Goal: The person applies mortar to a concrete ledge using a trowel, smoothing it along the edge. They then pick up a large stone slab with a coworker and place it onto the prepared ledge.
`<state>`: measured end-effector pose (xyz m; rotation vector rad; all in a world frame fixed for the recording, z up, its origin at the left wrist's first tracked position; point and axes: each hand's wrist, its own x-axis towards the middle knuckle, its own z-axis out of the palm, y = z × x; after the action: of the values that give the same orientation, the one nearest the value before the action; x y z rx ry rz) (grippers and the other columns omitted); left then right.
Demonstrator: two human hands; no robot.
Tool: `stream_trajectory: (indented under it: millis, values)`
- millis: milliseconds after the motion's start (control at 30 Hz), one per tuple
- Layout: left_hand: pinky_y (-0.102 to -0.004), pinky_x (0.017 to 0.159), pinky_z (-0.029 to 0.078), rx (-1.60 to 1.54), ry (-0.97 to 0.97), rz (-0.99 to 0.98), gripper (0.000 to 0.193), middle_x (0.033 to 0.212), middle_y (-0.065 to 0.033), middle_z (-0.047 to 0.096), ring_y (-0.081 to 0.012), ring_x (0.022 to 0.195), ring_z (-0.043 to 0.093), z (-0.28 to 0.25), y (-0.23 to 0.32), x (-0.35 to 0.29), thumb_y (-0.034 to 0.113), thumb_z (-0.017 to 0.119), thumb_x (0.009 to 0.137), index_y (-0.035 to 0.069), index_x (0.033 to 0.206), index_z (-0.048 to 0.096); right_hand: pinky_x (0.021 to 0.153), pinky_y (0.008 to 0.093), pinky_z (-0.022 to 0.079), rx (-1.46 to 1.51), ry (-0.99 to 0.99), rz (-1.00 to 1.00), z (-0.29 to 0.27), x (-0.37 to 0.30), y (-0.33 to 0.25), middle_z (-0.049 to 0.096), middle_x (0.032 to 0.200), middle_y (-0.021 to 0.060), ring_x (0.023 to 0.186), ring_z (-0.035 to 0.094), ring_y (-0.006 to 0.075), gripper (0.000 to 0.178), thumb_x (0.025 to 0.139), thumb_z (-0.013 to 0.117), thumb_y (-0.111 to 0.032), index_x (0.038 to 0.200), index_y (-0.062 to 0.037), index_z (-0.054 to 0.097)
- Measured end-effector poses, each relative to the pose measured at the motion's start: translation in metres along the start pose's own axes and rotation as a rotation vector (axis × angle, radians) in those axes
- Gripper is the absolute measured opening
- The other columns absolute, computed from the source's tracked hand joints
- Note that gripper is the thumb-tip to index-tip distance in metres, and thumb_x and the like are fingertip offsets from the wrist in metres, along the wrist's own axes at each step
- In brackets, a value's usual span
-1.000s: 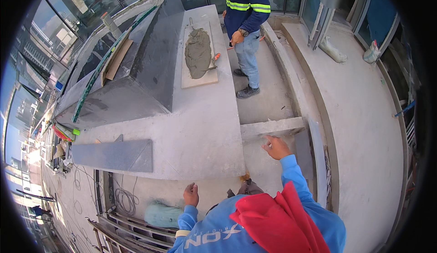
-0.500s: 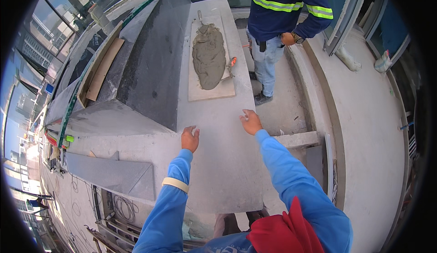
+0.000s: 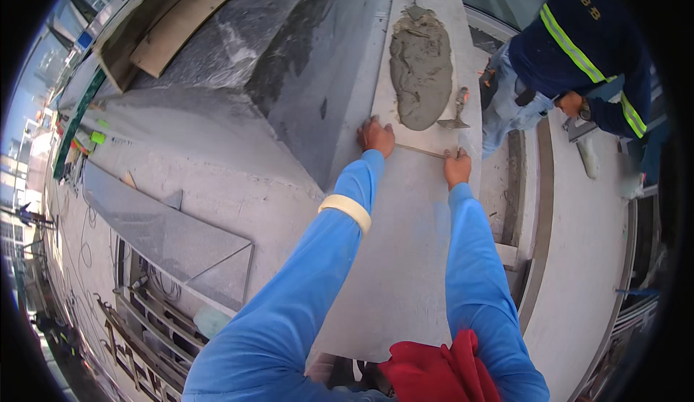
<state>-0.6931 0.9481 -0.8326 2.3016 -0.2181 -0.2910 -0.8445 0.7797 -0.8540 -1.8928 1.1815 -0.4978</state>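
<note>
A pale flat board [image 3: 419, 139] lies on the long grey slab [image 3: 394, 236], bearing an oval heap of wet grey mortar [image 3: 421, 77]. My left hand [image 3: 377, 137] grips the board's near left corner, fingers curled over its edge. At the near right corner my right hand [image 3: 457, 168] holds the same board, its thumb and fingers bent around the edge. A trowel [image 3: 415, 1] stands with its blade at the heap's far end. Another trowel [image 3: 459, 109], with orange on its handle, rests along the board's right side.
Beyond the slab on the right stands a person [image 3: 578, 55] in a dark blue top with reflective bands. A dark grey stone block [image 3: 289, 77] rises along the left. Further left lie a thin grey stone panel [image 3: 166, 228] and a bent wooden strip [image 3: 191, 19].
Both my hands have reached forward from above the slab and taken hold of the board's near corners. My view has shifted closer, and the person at right appears nearer the edge.
</note>
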Motion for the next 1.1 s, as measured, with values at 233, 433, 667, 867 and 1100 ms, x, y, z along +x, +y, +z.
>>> stream_trajectory:
  millis: [233,433,667,867,1100]
  values:
    - [-0.0516,0.114,0.034,-0.065,0.039,-0.065,0.043,0.139,-0.0182,0.052,-0.0395,0.135,0.044,0.000,-0.002,-0.011,0.028,0.056,0.098,0.003,0.133,0.054,0.110,0.0368,0.043,-0.009,0.029,0.067,0.000,-0.005,-0.007,0.059,0.137,0.0302,0.129,0.059,0.0370,0.072,0.091,0.069,-0.024,0.143,0.0178,0.042]
    - [-0.0497,0.116,0.033,-0.138,-0.007,-0.131,0.046,0.141,-0.0185,0.055,-0.0391,0.136,0.045,-0.015,-0.009,-0.056,0.031,0.054,0.100,0.003,0.136,0.054,0.109,0.0384,0.043,-0.074,0.000,0.076,-0.029,-0.046,-0.005,0.061,0.135,0.0305,0.128,0.059,0.0381,0.072,0.092,0.067,-0.031,0.142,0.0165,0.046]
    - [-0.0503,0.103,0.041,-0.113,0.096,-0.055,0.041,0.127,-0.0221,0.062,-0.0420,0.118,0.055,-0.018,-0.048,-0.174,0.025,0.058,0.095,0.001,0.129,0.054,0.106,0.0388,0.044,-0.019,-0.044,0.082,-0.083,-0.145,0.050,0.065,0.127,0.0312,0.122,0.063,0.0389,0.071,0.091,0.067,-0.033,0.138,0.0174,0.049]
    - [-0.0497,0.102,0.042,-0.080,0.105,-0.084,0.039,0.127,-0.0228,0.062,-0.0430,0.116,0.055,-0.028,-0.065,-0.278,0.021,0.060,0.094,0.000,0.126,0.055,0.101,0.0406,0.049,-0.049,-0.088,0.133,-0.143,-0.228,0.073,0.067,0.124,0.0292,0.113,0.066,0.0414,0.068,0.091,0.067,-0.032,0.136,0.0164,0.052]
    - [-0.0510,0.100,0.043,-0.052,0.127,-0.213,0.037,0.123,-0.0275,0.063,-0.0455,0.116,0.056,-0.050,-0.095,-0.413,0.021,0.058,0.095,-0.002,0.124,0.055,0.095,0.0426,0.051,-0.003,-0.222,0.223,-0.216,-0.349,0.108,0.069,0.115,0.0289,0.107,0.067,0.0419,0.048,0.090,0.067,-0.027,0.122,0.0082,0.062]
